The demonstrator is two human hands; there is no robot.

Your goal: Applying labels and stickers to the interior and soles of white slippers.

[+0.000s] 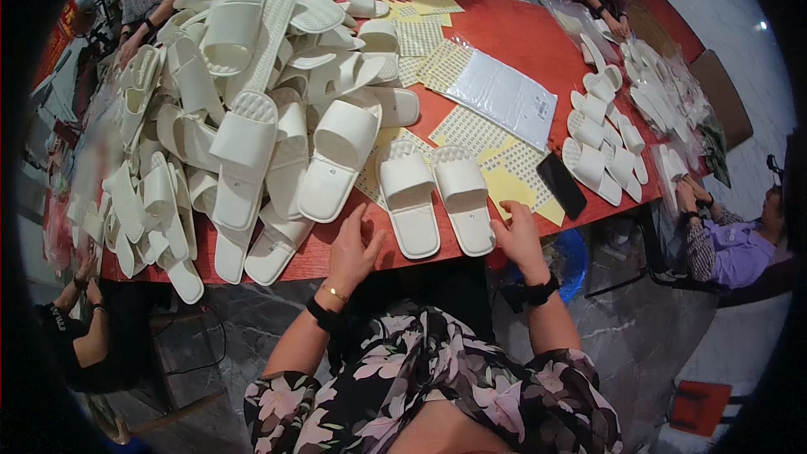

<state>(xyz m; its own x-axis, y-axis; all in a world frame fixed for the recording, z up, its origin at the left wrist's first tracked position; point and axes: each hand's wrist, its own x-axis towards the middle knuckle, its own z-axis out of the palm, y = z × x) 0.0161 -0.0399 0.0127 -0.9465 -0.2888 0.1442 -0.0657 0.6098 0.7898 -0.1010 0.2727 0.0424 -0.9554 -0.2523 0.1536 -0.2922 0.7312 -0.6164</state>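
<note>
Two white slide slippers lie side by side at the table's near edge, heels toward me: a left-hand slipper [417, 229] and a right-hand slipper [472, 231]. Beside the pair, my left hand [353, 250] hovers by the table edge, fingers apart and holding nothing. My right hand [519, 241] is also open, its fingertips close to the outer heel edge of the right-hand slipper; whether they touch it I cannot tell. To the left rises a big heap of white slippers [244, 151], jumbled at many angles.
Yellow sticker sheets [472, 129] and a white plastic package [504, 94] cover part of the red table [525, 29]. A black phone [561, 186] lies near the right edge, beside rows of slippers [588, 163]. Several people work around the table. A blue bin [573, 262] stands below.
</note>
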